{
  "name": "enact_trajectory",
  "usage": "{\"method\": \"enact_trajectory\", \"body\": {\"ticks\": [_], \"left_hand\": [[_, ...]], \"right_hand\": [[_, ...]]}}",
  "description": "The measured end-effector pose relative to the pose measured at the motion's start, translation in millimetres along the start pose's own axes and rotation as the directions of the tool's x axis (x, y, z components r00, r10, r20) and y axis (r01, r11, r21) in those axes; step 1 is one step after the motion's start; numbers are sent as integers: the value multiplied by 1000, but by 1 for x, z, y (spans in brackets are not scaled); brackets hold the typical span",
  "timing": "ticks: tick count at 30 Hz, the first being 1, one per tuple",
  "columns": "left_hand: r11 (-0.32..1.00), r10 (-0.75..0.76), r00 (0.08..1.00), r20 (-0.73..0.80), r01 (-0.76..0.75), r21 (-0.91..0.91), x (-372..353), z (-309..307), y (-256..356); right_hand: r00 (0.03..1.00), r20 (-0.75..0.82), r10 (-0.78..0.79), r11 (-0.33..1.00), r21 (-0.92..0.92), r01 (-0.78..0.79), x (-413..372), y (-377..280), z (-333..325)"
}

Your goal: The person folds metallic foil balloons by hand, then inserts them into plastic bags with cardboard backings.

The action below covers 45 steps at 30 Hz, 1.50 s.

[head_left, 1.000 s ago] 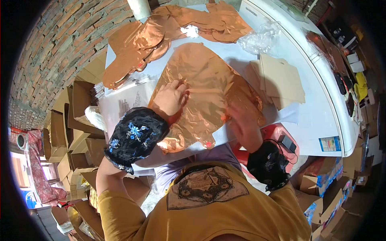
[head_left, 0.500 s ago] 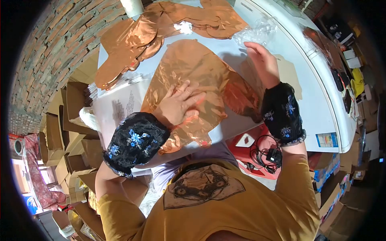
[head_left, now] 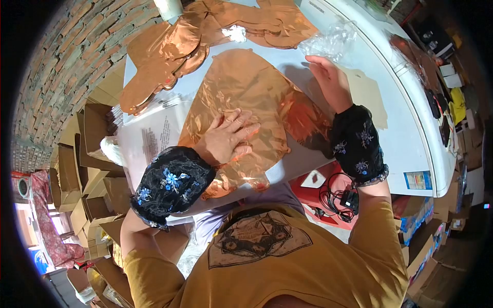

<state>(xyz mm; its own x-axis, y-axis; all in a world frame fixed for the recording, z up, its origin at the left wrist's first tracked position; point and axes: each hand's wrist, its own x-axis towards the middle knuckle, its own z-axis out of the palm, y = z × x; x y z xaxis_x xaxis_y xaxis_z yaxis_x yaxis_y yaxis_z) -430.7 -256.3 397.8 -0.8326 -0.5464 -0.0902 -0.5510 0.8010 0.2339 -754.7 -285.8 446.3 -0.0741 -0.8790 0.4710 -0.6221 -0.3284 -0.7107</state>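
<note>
A flat, uninflated copper-coloured foil balloon (head_left: 251, 77) lies spread on the white table. My left hand (head_left: 228, 137) rests palm down on its middle with the fingers stretched out. To the right, my right hand (head_left: 331, 82) is held beside the balloon's right part, fingers extended and nothing in them, with a shadow on the tabletop to its left. More copper foil balloons (head_left: 159, 56) lie in an overlapping pile toward the back. A small crumpled white piece (head_left: 235, 34) sits on that pile.
Clear plastic bags (head_left: 156, 131) are stacked at the table's left, and crumpled clear plastic (head_left: 334, 41) lies at the back right. A flat beige sheet (head_left: 367, 95) is beyond my right hand. Cardboard boxes (head_left: 100, 133) stand at left; a black cable (head_left: 336, 200) lies on something red below.
My right hand has shifted slightly left and its wrist has turned a little. My left hand stays flat on the balloon, its fingers a little straighter and slightly farther from me.
</note>
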Motion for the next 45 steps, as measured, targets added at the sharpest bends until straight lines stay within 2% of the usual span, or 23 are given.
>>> {"method": "enact_trajectory", "body": {"ticks": [1, 16, 22, 25, 32, 38, 45], "left_hand": [[1000, -4, 1000, 7, 4, -6, 0, -1, 1], [1000, 6, 1000, 24, -6, -12, 3, -3, -1], [1000, 22, 1000, 7, -22, -5, 3, -1, -4], [1000, 28, 1000, -10, -28, 2, 3, 2, -6], [1000, 22, 1000, 8, -22, 12, 2, -2, -6], [998, 61, 997, -40, -61, -1, -1, -1, -11], [998, 56, 998, 4, -56, -21, -1, -4, -12]], "right_hand": [[1000, 7, 29, 1000, -3, -29, -1, -4, -1], [1000, 8, -30, 1000, -10, 30, -8, 10, 0], [1000, 3, 12, 1000, -19, -12, -12, 2, -3], [999, -11, -46, 999, -18, 46, -12, 7, -2], [998, -15, -66, 997, -50, 65, -13, 8, -2], [998, -19, -58, 997, -46, 57, -13, 6, -2], [997, -16, -71, 996, -46, 70, -12, 8, 0]]}}
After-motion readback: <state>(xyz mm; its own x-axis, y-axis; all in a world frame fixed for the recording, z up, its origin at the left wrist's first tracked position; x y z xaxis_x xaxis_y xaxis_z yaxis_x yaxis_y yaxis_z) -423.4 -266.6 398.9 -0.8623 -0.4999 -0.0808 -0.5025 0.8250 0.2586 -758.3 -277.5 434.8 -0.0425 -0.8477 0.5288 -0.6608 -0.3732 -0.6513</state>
